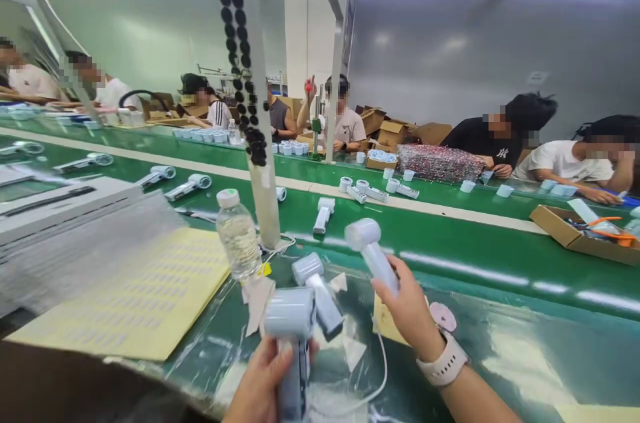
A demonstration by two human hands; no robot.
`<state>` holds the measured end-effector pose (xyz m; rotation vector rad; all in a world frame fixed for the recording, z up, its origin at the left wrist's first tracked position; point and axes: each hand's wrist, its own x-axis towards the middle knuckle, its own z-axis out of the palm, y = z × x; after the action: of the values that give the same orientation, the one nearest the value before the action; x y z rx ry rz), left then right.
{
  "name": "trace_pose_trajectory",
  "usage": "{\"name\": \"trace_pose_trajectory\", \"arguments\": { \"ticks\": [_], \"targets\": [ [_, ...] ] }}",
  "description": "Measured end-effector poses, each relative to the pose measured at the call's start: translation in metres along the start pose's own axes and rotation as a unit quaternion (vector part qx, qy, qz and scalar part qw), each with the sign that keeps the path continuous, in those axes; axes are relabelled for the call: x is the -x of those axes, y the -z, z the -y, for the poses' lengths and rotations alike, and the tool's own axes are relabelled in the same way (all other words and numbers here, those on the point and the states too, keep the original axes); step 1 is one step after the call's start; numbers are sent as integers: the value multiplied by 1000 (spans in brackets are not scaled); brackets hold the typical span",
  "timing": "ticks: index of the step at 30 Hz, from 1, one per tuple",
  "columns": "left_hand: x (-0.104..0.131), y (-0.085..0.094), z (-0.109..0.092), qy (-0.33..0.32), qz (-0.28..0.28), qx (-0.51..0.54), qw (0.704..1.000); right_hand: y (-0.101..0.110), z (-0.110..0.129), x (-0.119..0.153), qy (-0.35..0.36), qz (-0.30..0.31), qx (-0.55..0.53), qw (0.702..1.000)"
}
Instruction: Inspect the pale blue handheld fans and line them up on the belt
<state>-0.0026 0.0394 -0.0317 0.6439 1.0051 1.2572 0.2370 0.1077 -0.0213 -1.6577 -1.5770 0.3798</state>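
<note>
My left hand (270, 370) is closed around the handle of a light-blue device shaped like a small hair dryer (289, 314), its round head up. In my right hand (411, 303), held out over the bench, is a second light-blue hair-dryer-shaped device (364, 235), gripped by its handle and tilted to the left. A third such device (309, 268) lies on the bench between my hands, partly behind the first one. Scraps of backing paper (354, 351) and a white cable (384, 370) lie near it. My right wrist carries a white watch (443, 360).
A clear bottle (237, 236) stands by a perforated metal post (257, 110). Yellow label sheets (145, 296) lie at left. Beyond runs a green conveyor (440, 236) bearing more devices (324, 215); several people sit across it. A cardboard tray (575, 236) is at right.
</note>
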Motion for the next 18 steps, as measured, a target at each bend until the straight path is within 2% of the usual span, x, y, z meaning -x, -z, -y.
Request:
{"name": "trace_pose_trajectory", "arguments": {
  "ticks": [2, 4, 7, 9, 11, 13, 15, 18],
  "targets": [
    [4, -6, -2, 19, 38, 64, 997, -16, 33, 40, 50, 33, -59, 996],
    [7, -9, -1, 34, 68, 114, 991, -25, 56, 75, 72, 52, -93, 992],
    [11, -7, 0, 58, 85, 131, 986, -23, 64, 101, 105, 119, -96, 983],
    [12, -2, -4, 56, 80, 135, 986, -14, 53, 96, 94, 144, -52, 984],
    [12, 3, -11, 28, 76, 139, 987, -7, 36, 79, 28, 94, 37, 994],
    [12, 7, -17, 0, 98, 130, 987, -7, 22, 62, -8, 54, 84, 995],
    [15, 9, -21, -13, 130, 117, 985, -12, 18, 54, 0, 56, 83, 995],
    [19, 12, -23, -14, 157, 112, 981, -20, 32, 70, 34, 105, 48, 993]
  ]
}}
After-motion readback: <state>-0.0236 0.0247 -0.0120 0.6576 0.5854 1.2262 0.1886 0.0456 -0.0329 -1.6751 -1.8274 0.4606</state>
